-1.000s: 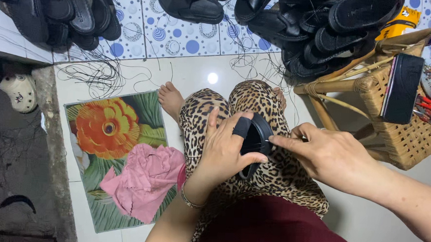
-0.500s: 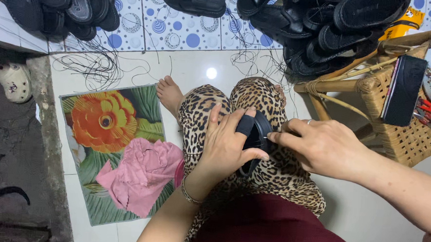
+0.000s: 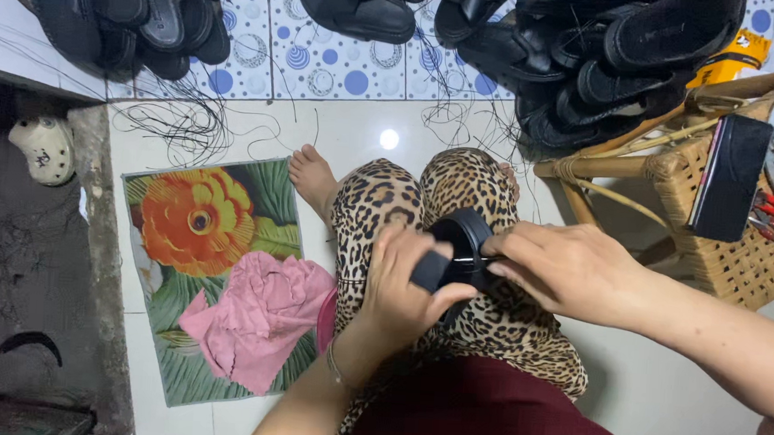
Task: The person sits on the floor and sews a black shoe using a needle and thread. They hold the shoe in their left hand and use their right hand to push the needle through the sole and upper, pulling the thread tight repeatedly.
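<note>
My left hand (image 3: 410,285) is wrapped tight around the black rubber sandal (image 3: 458,248), thumb clamped over its strap, holding it on my leopard-print lap (image 3: 388,200). My right hand (image 3: 561,266) pinches at the strap's edge with fingertips pressed together; half a second ago it sat the same way, only a touch lower now. To my left the pink crumpled cloth (image 3: 254,316) lies on the flower-printed mat (image 3: 197,221), unchanged. Black sandals (image 3: 589,60) are piled ahead, beside the woven wicker basket (image 3: 720,261).
</note>
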